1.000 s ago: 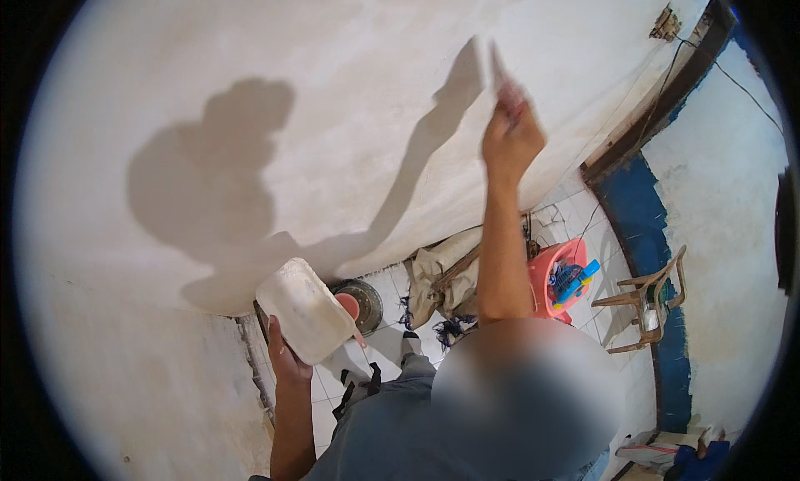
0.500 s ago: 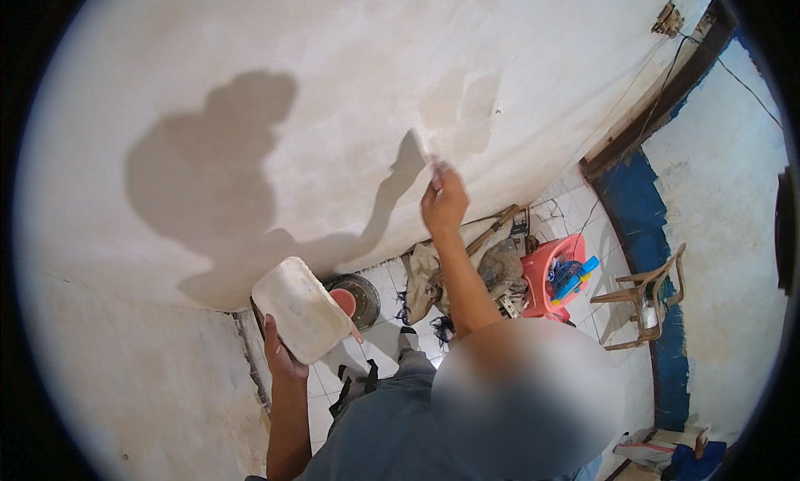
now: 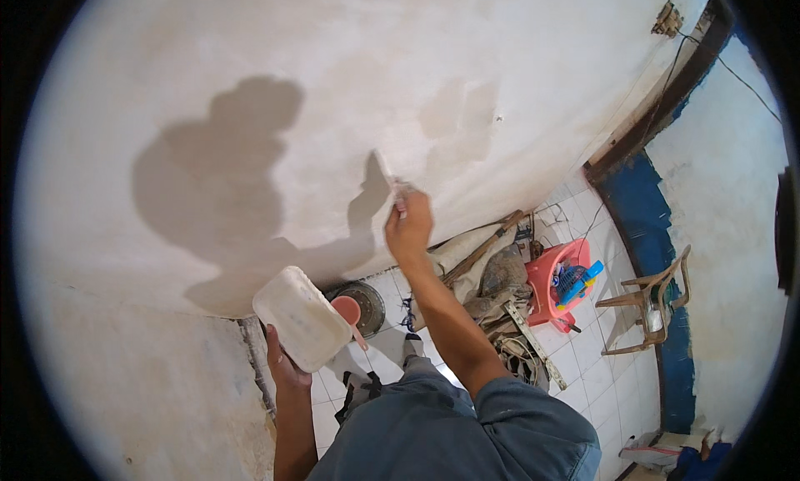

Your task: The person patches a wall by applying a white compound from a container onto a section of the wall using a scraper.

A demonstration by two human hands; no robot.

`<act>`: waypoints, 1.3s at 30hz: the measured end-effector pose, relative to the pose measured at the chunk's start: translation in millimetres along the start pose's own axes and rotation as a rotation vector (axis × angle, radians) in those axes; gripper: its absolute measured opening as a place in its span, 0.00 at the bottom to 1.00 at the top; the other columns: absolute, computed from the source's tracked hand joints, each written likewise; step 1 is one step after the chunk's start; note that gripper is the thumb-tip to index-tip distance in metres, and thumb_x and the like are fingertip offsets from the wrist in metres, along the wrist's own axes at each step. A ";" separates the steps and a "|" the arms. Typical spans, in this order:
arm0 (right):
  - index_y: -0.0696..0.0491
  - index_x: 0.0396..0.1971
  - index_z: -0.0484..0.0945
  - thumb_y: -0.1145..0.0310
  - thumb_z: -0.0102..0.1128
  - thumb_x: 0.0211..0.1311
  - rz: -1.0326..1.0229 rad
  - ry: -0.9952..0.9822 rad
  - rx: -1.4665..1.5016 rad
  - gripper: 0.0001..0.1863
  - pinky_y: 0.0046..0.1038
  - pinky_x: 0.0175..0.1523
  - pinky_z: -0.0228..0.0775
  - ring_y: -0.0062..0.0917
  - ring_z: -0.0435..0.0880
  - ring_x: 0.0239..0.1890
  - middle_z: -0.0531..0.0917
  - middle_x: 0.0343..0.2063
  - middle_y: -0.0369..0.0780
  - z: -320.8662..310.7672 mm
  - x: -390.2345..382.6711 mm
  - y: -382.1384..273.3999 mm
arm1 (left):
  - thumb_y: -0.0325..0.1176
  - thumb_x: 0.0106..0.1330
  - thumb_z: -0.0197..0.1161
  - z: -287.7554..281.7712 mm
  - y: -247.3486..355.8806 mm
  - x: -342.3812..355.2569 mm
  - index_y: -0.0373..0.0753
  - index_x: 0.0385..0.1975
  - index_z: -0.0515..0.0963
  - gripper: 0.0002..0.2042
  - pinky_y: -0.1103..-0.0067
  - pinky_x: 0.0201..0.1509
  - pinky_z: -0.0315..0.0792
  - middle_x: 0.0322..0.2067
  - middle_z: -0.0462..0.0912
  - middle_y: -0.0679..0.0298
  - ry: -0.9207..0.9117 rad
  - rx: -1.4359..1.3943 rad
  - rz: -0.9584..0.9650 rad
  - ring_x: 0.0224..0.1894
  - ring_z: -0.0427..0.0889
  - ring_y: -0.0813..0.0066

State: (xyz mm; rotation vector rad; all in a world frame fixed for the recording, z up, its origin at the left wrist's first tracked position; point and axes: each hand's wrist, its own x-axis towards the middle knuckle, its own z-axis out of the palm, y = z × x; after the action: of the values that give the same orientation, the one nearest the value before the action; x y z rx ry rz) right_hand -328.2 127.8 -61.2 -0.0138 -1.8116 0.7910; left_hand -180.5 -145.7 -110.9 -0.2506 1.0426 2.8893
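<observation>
My right hand (image 3: 408,227) is closed round the pinkish handle of a flat putty knife (image 3: 386,171), whose pale blade is at the off-white wall (image 3: 350,56), beside a slightly darker patch; whether it touches is hard to tell. My left hand (image 3: 286,356), low and left of centre, grips a shallow white rectangular tray (image 3: 302,318) smeared with pale material. Just beyond the tray, a pink dipper (image 3: 347,311) rests at a round dark metal container (image 3: 372,308) on the floor.
Crumpled sacking (image 3: 492,273), wooden poles and a long metal strip (image 3: 540,352) lie along the wall's foot. A pink tub (image 3: 542,285) of tools and a brown plastic chair (image 3: 642,306) stand right on the white tiled floor (image 3: 600,389). A blue-banded wall (image 3: 621,197) has hanging wires.
My right hand with the knife has come down and to the left along the wall from high at the right. My left hand and the tray stay nearly in place.
</observation>
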 end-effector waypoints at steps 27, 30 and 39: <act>0.59 0.39 0.73 0.78 0.57 0.54 0.271 0.417 -0.160 0.11 0.36 0.43 0.73 0.41 0.79 0.35 0.80 0.34 0.47 -19.3 149.3 -5.6 | 0.48 0.71 0.53 7.7 -20.1 3.5 0.39 0.65 0.61 0.28 0.64 0.63 0.71 0.60 0.72 0.56 0.012 0.045 -0.047 0.60 0.74 0.60; 0.59 0.37 0.72 0.82 0.58 0.47 -0.038 0.092 -0.153 0.14 0.38 0.42 0.71 0.44 0.77 0.37 0.76 0.33 0.48 -5.4 85.8 -49.5 | 0.49 0.72 0.52 1.3 -17.7 -0.9 0.38 0.66 0.61 0.28 0.63 0.63 0.70 0.60 0.72 0.56 0.006 0.028 -0.044 0.60 0.74 0.60; 0.60 0.31 0.68 0.78 0.56 0.54 0.196 0.411 -0.214 0.07 0.42 0.42 0.66 0.45 0.72 0.36 0.72 0.33 0.49 -1.9 144.6 9.2 | 0.48 0.73 0.50 12.6 -22.3 -3.9 0.38 0.65 0.61 0.27 0.63 0.63 0.70 0.60 0.72 0.56 0.023 0.043 0.006 0.60 0.74 0.60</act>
State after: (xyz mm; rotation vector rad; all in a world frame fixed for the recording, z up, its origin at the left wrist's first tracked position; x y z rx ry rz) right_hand -387.1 190.4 55.5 -0.4676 -1.5058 0.6681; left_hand -175.8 -120.5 -114.7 -0.2803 1.1094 2.8722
